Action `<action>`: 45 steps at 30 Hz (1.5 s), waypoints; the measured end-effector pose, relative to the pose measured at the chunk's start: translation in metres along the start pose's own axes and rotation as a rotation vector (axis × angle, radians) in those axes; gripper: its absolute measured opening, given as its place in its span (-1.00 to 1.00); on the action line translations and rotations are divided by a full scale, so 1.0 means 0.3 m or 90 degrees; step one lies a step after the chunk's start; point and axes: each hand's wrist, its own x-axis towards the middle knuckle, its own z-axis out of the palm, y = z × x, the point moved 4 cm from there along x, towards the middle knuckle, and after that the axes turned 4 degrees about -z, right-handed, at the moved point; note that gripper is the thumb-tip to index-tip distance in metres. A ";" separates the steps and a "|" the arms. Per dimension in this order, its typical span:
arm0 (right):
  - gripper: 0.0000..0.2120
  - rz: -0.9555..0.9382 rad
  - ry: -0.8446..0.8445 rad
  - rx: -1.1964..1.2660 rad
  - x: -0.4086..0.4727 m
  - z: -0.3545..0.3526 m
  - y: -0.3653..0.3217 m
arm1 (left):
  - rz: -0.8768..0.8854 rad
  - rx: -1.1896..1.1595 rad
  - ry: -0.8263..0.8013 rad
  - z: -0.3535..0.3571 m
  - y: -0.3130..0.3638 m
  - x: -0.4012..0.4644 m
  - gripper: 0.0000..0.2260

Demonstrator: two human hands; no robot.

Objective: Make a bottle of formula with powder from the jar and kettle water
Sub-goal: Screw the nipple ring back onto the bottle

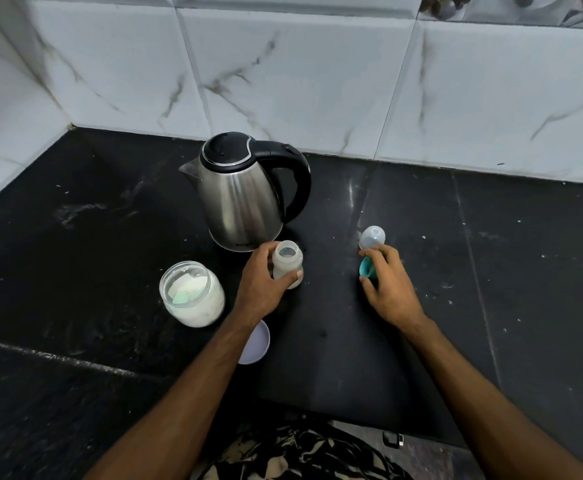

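Observation:
An open, translucent baby bottle [286, 259] stands upright on the black counter, just in front of the steel kettle [240, 195]. My left hand [260, 282] grips the bottle's body, thumb in front. To the right, my right hand [388, 284] holds the teal collar of the bottle top [366, 268], whose clear cap [372, 237] points away from me. The open glass jar [192, 293] of white powder stands left of the bottle, with a greenish scoop lying inside it.
A pale lilac lid [257, 342] lies on the counter under my left forearm. The kettle's spout points left and its black handle right. White marble-look tiles [283, 71] close off the back and left. White specks dot the counter at right.

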 end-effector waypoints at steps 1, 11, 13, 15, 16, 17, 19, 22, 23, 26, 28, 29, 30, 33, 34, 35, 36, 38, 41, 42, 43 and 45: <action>-0.55 -0.005 0.010 0.003 0.000 -0.004 0.002 | -0.002 -0.001 -0.001 0.000 -0.001 0.001 -0.54; -0.52 -0.132 -0.034 0.167 0.091 -0.063 -0.230 | -0.004 0.000 -0.013 0.002 -0.015 -0.010 -0.42; -0.52 -0.144 -0.076 0.141 0.115 -0.048 -0.277 | 0.005 -0.001 -0.010 0.001 -0.015 -0.014 -0.43; -0.51 -0.169 -0.106 0.108 0.140 -0.028 -0.313 | 0.005 -0.005 -0.002 -0.002 -0.013 -0.014 -0.47; -0.50 -0.178 -0.115 0.096 0.151 -0.021 -0.326 | 0.001 -0.007 -0.001 -0.003 -0.012 -0.013 -0.48; -0.50 -0.185 -0.123 0.086 0.163 -0.016 -0.339 | -0.004 -0.008 -0.001 -0.004 -0.012 -0.012 -0.49; -0.48 -0.201 -0.133 0.076 0.187 -0.018 -0.364 | -0.012 -0.003 -0.004 -0.004 -0.015 -0.011 -0.51; -0.50 -0.228 -0.138 0.078 0.219 -0.034 -0.402 | -0.019 -0.002 -0.016 0.000 -0.014 -0.010 -0.50; -0.53 -0.240 -0.146 0.071 0.229 -0.035 -0.413 | -0.024 -0.002 -0.020 0.001 -0.015 -0.010 -0.49; -0.64 -0.278 -0.190 0.041 0.252 -0.021 -0.441 | -0.026 0.003 -0.021 0.001 -0.015 -0.009 -0.51; -0.65 -0.292 -0.221 0.028 0.261 -0.007 -0.457 | -0.027 0.011 -0.020 0.000 -0.016 -0.010 -0.52; -0.66 -0.297 -0.234 0.020 0.264 0.000 -0.465 | -0.028 0.010 -0.019 0.000 -0.020 -0.009 -0.53; -0.66 -0.302 -0.246 0.008 0.265 0.006 -0.473 | -0.030 0.009 -0.019 0.001 -0.022 -0.008 -0.52; -0.65 -0.307 -0.261 -0.024 0.266 0.017 -0.483 | -0.031 0.003 -0.019 0.004 -0.024 -0.008 -0.49; -0.64 -0.306 -0.258 -0.026 0.266 0.018 -0.483 | -0.030 0.002 -0.019 0.004 -0.022 -0.009 -0.49; -0.64 -0.305 -0.253 -0.025 0.265 0.018 -0.481 | -0.028 0.001 -0.019 0.004 -0.021 -0.009 -0.49; -0.63 -0.305 -0.250 -0.024 0.263 0.018 -0.477 | -0.028 0.000 -0.019 0.004 -0.020 -0.010 -0.49; -0.59 -0.305 -0.254 -0.014 0.259 0.019 -0.470 | -0.032 -0.004 -0.020 0.004 -0.022 -0.009 -0.48; -0.49 -0.303 -0.263 0.019 0.256 0.014 -0.458 | -0.033 -0.004 -0.017 0.004 -0.028 -0.008 -0.47; -0.46 -0.302 -0.263 0.028 0.257 0.010 -0.456 | -0.032 -0.007 -0.015 0.004 -0.028 -0.009 -0.47; -0.44 -0.301 -0.265 0.033 0.259 0.008 -0.454 | -0.031 -0.011 -0.013 0.004 -0.028 -0.009 -0.48; -0.43 -0.301 -0.270 0.036 0.263 0.005 -0.453 | -0.026 -0.020 -0.012 0.005 -0.025 -0.011 -0.48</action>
